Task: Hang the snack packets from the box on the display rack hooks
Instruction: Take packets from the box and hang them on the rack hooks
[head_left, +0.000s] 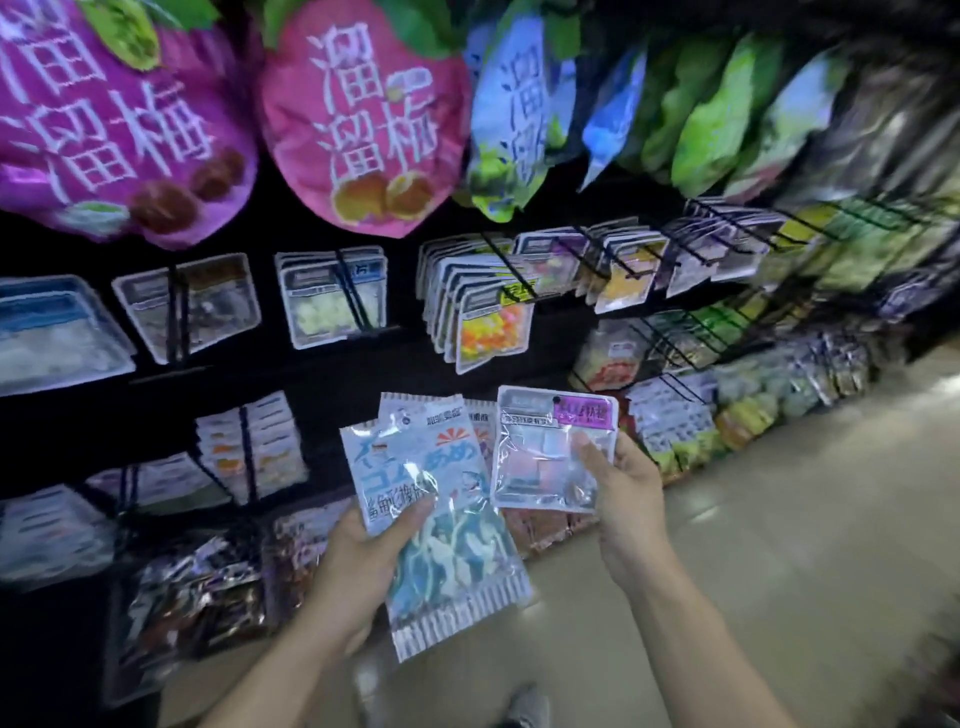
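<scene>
Left hand grips two blue packets — right hand, one clear packet.

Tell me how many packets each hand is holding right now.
3 visible: the left hand holds two blue packets, the right hand one purple-labelled packet. More may hide behind.

A pale, glossy tiled floor runs alongside dark shop shelving; lighting is dim overall.

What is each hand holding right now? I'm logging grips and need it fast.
Left hand: closed on the blue-and-white snack packets.
Right hand: closed on the clear packet with a purple label.
</scene>
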